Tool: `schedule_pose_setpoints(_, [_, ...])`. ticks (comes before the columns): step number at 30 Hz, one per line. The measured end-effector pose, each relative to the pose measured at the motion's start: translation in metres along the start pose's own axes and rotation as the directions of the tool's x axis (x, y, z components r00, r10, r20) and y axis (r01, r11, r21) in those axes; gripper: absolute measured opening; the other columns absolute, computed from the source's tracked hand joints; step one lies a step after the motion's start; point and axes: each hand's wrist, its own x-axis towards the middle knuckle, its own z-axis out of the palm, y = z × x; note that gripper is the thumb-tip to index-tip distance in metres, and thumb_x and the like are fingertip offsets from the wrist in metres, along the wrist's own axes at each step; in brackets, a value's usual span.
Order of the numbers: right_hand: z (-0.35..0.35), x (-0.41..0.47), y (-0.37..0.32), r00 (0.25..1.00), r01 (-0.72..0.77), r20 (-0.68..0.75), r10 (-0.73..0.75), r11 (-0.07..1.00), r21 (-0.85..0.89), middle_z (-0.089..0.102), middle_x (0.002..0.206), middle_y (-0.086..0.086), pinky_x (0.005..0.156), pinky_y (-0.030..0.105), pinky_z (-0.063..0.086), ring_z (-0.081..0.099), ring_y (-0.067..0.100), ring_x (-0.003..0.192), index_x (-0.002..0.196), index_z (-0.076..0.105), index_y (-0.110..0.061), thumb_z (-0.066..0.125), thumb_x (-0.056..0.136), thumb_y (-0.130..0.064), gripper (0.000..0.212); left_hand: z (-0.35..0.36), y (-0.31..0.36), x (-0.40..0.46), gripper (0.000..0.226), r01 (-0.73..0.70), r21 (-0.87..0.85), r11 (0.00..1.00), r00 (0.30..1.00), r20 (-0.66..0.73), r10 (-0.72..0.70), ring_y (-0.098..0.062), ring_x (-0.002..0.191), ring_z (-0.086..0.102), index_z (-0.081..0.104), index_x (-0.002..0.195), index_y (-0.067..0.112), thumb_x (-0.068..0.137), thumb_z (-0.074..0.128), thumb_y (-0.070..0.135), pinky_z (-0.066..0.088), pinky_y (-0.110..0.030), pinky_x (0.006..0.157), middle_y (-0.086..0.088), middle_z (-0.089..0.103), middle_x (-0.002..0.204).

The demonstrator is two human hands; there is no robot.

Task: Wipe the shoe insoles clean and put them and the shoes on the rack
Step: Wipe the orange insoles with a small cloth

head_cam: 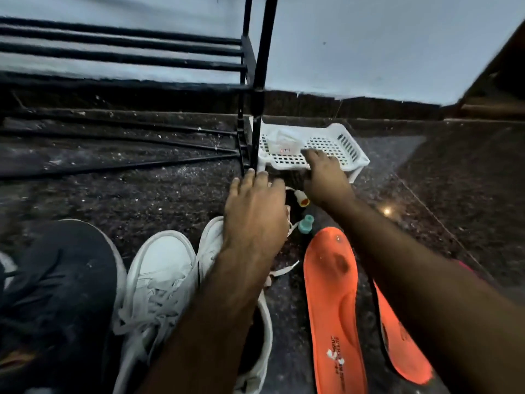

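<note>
Lighting dim, cool and bluish overall. One small bright glare spot on the polished floor (387, 211). Dark rack (257, 81) bars smeared by motion blur; the whole frame is soft. Straight lines bow near the frame edges, showing wide-angle distortion.

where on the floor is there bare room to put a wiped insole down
Bare floor lies right of the white basket and orange insoles. More lies left of the left hand, between the rack's bottom bars and the shoes. Crowded: the gap between both hands, where small bottles and laces sit.
</note>
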Motion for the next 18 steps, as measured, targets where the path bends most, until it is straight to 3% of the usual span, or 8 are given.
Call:
schedule_pose_setpoints(5, [0.019, 0.009, 0.005, 0.988, -0.026, 0.148, 0.037, 0.996, -0.080, 0.055, 0.130, 0.017, 0.098, 0.047, 0.046, 0.049, 0.041, 0.118, 0.136, 0.052, -0.013, 0.055, 0.087, -0.011, 0.049, 0.010, -0.003, 0.005, 0.059, 0.016, -0.045, 0.999, 1.000, 0.020, -0.015, -0.028, 0.153, 0.016, 0.036, 0.151, 0.019, 0.099, 0.056, 0.040, 0.013, -0.046, 0.125, -0.009, 0.023, 0.165])
schedule_pose_setpoints(10, [0.018, -0.023, 0.006, 0.999, -0.003, -0.039, 0.000, 0.998, -0.060, 0.061, 0.107, 0.015, 0.085, 0.043, 0.049, 0.054, 0.039, 0.102, 0.116, 0.067, -0.015, 0.057, 0.094, -0.028, 0.028, 0.006, -0.006, -0.001, 0.064, 0.049, -0.072, 0.996, 0.999, 0.005, -0.049, -0.031, 0.153, 0.016, 0.029, 0.154, 0.019, 0.099, 0.057, 0.038, 0.014, -0.048, 0.125, -0.009, 0.010, 0.168])
schedule_pose_setpoints(13, [0.009, -0.045, 0.006, 0.995, -0.027, -0.098, 0.021, 0.998, -0.062, 0.066, 0.100, 0.010, 0.079, 0.042, 0.046, 0.055, 0.036, 0.098, 0.103, 0.070, -0.020, 0.053, 0.095, -0.034, 0.024, 0.001, -0.004, -0.004, 0.061, 0.026, -0.044, 0.999, 0.998, 0.059, -0.023, -0.032, 0.153, 0.017, 0.032, 0.153, 0.018, 0.100, 0.056, 0.038, 0.012, -0.050, 0.125, -0.009, 0.014, 0.168])
schedule_pose_setpoints(18, [-0.002, -0.065, 0.007, 0.983, -0.061, -0.181, 0.037, 0.990, -0.128, 0.068, 0.081, 0.012, 0.070, 0.040, 0.044, 0.061, 0.037, 0.087, 0.081, 0.068, -0.015, 0.045, 0.098, -0.051, 0.046, -0.001, 0.016, -0.018, 0.060, 0.003, -0.049, 0.999, 0.990, 0.137, 0.003, -0.031, 0.154, 0.012, 0.032, 0.153, 0.018, 0.101, 0.053, 0.039, 0.007, -0.051, 0.126, -0.009, 0.016, 0.167])
